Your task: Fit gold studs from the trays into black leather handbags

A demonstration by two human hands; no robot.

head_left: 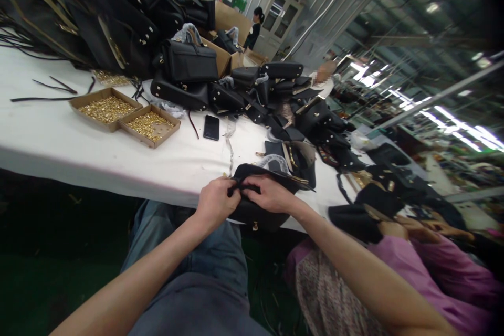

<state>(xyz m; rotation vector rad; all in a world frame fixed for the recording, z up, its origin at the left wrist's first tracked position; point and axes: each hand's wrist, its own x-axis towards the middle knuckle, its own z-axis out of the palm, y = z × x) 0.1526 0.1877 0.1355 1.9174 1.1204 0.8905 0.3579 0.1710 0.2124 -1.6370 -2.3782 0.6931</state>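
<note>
A black handbag (262, 212) lies at the table's front edge, its flap raised and a small gold clasp on its lower front. My left hand (217, 200) pinches black material at the bag's left side. Close beside it, my right hand (270, 192) has its fingers curled on the same part of the bag, thumb below. The fingertips of both hands nearly meet, and the detail between them is too small to tell. Behind the bag is clear plastic wrap (274, 163) around a handle.
Two cardboard trays (114, 125) of gold hardware and a phone (211, 127) lie on the white table (157, 168). Black bags (191, 63) are piled along the back. At the right, a person in pink sleeves (437, 273) handles black material; others are farther back.
</note>
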